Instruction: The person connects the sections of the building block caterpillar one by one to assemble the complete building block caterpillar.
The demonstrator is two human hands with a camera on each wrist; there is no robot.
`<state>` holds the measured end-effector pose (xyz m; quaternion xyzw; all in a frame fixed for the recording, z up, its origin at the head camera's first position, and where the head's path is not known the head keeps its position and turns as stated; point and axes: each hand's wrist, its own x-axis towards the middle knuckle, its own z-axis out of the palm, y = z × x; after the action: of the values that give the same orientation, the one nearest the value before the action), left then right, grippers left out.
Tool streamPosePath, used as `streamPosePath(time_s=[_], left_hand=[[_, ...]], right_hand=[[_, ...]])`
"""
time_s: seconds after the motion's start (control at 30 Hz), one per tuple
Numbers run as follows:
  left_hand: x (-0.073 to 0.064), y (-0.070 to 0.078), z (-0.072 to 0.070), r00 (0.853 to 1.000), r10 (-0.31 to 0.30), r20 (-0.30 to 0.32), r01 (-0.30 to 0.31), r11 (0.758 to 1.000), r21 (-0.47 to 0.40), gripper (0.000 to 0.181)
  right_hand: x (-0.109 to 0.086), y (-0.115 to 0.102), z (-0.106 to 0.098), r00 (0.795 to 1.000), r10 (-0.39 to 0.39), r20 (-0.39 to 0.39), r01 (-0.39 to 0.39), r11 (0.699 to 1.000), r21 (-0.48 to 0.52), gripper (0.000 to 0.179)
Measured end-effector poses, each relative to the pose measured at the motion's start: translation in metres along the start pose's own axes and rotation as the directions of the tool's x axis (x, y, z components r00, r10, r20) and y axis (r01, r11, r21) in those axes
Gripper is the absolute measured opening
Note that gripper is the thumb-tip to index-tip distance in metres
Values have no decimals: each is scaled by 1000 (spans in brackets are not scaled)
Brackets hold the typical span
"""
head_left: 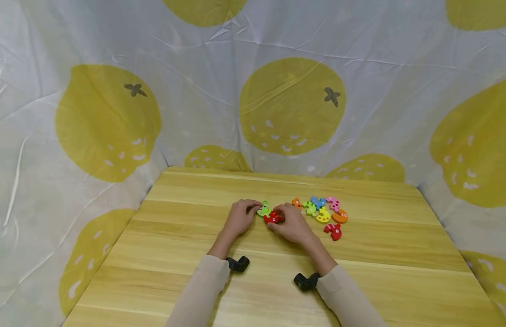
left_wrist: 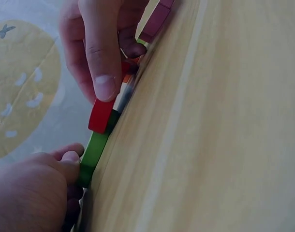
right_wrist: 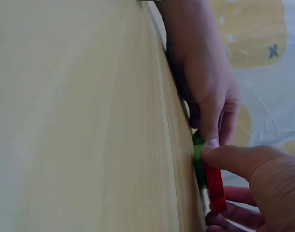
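Note:
A green puzzle piece (head_left: 263,209) with a smiling face lies on the wooden table, its left edge pinched by my left hand (head_left: 239,219). Against its lower right side sits a red puzzle piece (head_left: 272,218) marked 2, which my right hand (head_left: 293,223) grips between thumb and fingers. Seen from the left wrist, the red piece (left_wrist: 100,115) is slightly raised and overlaps the end of the green piece (left_wrist: 93,154). In the right wrist view my right thumb covers part of where the two pieces meet.
Right of my right hand lie several loose pieces: orange (head_left: 296,203), light green (head_left: 309,208), blue (head_left: 318,202), pink (head_left: 333,203), yellow (head_left: 323,215), another orange one (head_left: 340,216) marked 10 and a red one (head_left: 333,231). A lemon-print cloth (head_left: 203,100) hangs around the table (head_left: 269,295).

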<state>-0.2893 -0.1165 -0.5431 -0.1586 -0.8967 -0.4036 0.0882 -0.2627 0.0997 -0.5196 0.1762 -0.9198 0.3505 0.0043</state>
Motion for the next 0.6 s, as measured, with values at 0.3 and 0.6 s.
streamPosePath(time_s=[0.3,0.6], left_hand=[[0,1,0,1000,-9,-14,9,1000,2,19],[-1,4,-2,1000,-5,13,5,1000,-4,30]], right_hand=[[3,-6,7,999,39,-14,-39,999,1,50],[6,-9,5,995,102,-11,-101,994,40,48]])
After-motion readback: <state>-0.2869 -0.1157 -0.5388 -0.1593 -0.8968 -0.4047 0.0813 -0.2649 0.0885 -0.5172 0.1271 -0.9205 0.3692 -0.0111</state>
